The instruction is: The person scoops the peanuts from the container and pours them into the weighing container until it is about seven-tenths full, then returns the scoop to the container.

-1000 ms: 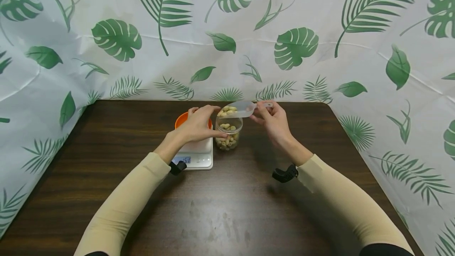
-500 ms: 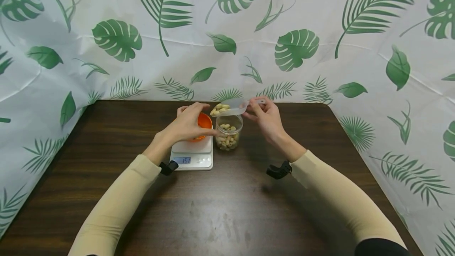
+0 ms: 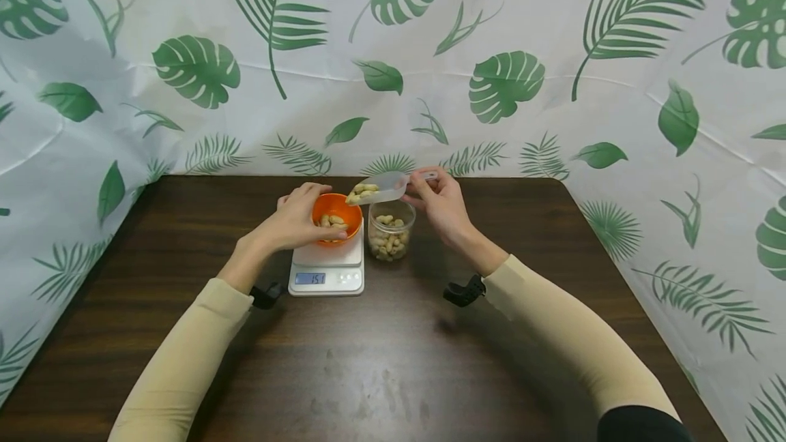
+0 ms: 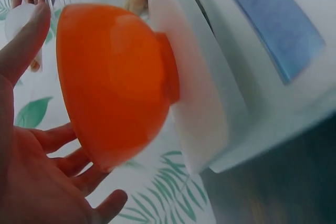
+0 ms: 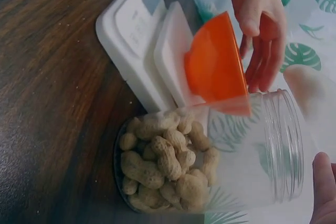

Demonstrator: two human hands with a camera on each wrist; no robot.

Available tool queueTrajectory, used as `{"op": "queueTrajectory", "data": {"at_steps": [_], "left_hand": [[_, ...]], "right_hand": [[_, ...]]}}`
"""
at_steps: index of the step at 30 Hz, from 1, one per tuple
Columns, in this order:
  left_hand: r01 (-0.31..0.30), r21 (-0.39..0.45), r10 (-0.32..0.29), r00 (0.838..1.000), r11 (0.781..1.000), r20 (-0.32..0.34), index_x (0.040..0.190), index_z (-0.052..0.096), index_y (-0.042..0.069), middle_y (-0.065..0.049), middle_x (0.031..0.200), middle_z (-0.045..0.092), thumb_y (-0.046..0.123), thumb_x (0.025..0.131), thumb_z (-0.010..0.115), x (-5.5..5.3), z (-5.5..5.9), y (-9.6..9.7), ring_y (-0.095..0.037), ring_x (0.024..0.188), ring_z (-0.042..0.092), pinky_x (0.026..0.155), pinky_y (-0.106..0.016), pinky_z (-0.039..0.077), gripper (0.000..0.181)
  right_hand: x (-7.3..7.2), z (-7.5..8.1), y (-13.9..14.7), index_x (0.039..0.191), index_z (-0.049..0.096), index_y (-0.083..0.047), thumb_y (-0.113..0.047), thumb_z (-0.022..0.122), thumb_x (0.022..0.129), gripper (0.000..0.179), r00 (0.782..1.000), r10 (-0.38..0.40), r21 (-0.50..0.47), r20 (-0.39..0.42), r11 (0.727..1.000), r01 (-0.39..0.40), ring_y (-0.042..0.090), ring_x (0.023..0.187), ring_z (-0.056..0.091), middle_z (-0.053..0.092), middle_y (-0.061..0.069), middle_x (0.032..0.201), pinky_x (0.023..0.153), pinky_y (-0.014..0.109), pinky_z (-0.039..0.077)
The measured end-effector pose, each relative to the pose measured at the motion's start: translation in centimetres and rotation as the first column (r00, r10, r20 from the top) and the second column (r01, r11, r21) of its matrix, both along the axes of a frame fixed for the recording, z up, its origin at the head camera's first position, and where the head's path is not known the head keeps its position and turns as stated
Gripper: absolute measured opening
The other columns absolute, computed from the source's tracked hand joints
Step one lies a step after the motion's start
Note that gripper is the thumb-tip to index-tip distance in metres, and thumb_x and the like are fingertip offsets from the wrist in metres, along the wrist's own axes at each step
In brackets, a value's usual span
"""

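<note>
In the head view my right hand (image 3: pixel 441 204) pinches the handle of a translucent scoop (image 3: pixel 389 186). Several peanuts (image 3: pixel 361 192) lie in the scoop, whose tip overlaps the right rim of an orange bowl (image 3: pixel 334 202). More peanuts (image 3: pixel 331 222) are inside the bowl, which stands on a white kitchen scale (image 3: pixel 334 282). My left hand (image 3: pixel 291 222) is spread about the bowl's left side, thumb near the front rim and fingers behind. Seen from the left wrist, those fingers (image 4: pixel 58 140) are loosely parted beside the rim. Below the scoop stands a clear open jar (image 3: pixel 406 215) partly filled with peanuts.
The jar stands close against the scale's right side on a dark wooden table (image 3: pixel 381 360). A white sheet with green leaves (image 3: pixel 430 39) hangs behind the table's back edge. Digits are lit on the scale's display (image 3: pixel 310 279).
The scoop with its peanuts has moved left from over the jar to the bowl's rim. My left hand has shifted left, away from the jar and over to the bowl's side.
</note>
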State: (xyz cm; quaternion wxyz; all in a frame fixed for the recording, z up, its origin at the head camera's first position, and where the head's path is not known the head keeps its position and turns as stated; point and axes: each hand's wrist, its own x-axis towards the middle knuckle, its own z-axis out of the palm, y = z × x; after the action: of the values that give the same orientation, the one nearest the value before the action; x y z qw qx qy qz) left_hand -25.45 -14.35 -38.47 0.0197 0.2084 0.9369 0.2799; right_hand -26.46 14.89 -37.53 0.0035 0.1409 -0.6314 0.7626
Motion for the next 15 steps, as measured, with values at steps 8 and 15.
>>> {"op": "queueTrajectory", "data": {"at_steps": [8, 15], "left_hand": [[-0.004, 0.012, 0.004, 0.998, 1.000, 0.067, 0.157, 0.032, -0.001, -0.022, 0.155, 0.037, 0.051, 0.079, 0.085, 0.4, -0.6, -1.2, -0.040, 0.139, 0.035, 0.110, -0.067, 0.024, 0.107], [0.025, 0.046, -0.029, 0.995, 0.999, 0.096, 0.158, 0.026, -0.006, -0.024, 0.153, 0.038, 0.050, 0.079, 0.086, 0.4, -1.0, -1.7, -0.037, 0.133, 0.043, 0.114, -0.055, 0.033, 0.115]], "right_hand": [[-0.3, -0.4, -0.6, 0.115, 0.055, 0.000, -0.011, 0.055, 0.107, 0.014, 1.000, -0.007, 0.047, -0.016, 0.999, 0.007, 0.020, 0.105, 0.067, 0.062, 0.016, 0.113, 0.093, 0.040, 0.055], [-0.1, -0.2, -1.3, 0.118, 0.053, 0.004, -0.009, 0.055, 0.107, 0.017, 0.999, -0.004, 0.068, -0.039, 0.998, 0.006, 0.024, 0.106, 0.066, 0.060, 0.020, 0.115, 0.099, 0.053, 0.049]]}}
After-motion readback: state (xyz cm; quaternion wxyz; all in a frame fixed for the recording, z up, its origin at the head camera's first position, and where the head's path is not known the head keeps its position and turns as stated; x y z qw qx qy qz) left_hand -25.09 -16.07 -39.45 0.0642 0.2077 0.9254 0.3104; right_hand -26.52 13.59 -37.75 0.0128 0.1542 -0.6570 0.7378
